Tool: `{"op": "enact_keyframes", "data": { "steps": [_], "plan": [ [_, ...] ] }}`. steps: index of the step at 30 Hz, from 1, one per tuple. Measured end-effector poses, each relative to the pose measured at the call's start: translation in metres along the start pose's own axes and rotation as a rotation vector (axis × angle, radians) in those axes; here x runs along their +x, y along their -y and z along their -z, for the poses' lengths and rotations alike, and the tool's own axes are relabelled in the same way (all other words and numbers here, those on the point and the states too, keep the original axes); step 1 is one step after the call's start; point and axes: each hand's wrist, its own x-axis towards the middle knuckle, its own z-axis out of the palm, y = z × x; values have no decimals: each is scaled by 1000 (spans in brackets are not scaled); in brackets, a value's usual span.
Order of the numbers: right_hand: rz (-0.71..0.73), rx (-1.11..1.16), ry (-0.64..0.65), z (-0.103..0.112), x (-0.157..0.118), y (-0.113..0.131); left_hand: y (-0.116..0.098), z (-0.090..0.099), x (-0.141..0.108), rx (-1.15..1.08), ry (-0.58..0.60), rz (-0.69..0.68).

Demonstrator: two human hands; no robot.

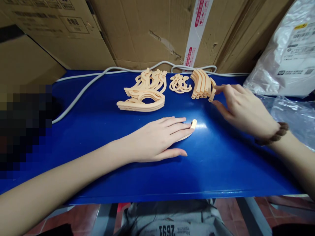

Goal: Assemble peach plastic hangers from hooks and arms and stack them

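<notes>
My left hand (159, 139) lies flat, fingers spread, over a cream plastic piece (194, 124) whose end sticks out past the fingertips. At the right, my right hand (236, 103) has thumb and index finger around a curved cream strip (213, 90) at the edge of a stack of curved strips (201, 84). Beside that stack lies a small pile of cream hooks (180, 83). Further left are larger cream curved pieces (151, 80) and stacked cream frames (141, 105).
Everything rests on a blue table (197, 173). A white cable (98, 74) runs along its back. Cardboard boxes (147, 32) stand behind. Clear plastic packaging with a label (287, 55) is at the back right, with more film (295, 114) below it.
</notes>
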Motion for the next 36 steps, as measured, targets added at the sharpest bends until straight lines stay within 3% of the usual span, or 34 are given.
{"op": "enact_keyframes", "data": {
  "steps": [5,12,16,20,25,29,36],
  "plan": [
    [4,-66,81,-12,1,-2,1,-1,0,17,-36,-8],
    [35,-142,37,8,-6,12,1,-1,-1,26,-83,-14],
    [189,-203,-113,25,-21,42,1,3,-1,46,-188,-19],
    [395,82,-194,37,-37,77,1,5,-1,111,-214,19],
    [586,269,-214,31,-39,83,3,5,-1,198,-234,44],
    [629,422,-141,24,-31,69,5,5,-1,177,-237,87],
    [677,723,140,21,-25,62,6,5,-2,8,-213,240]
  ]
}}
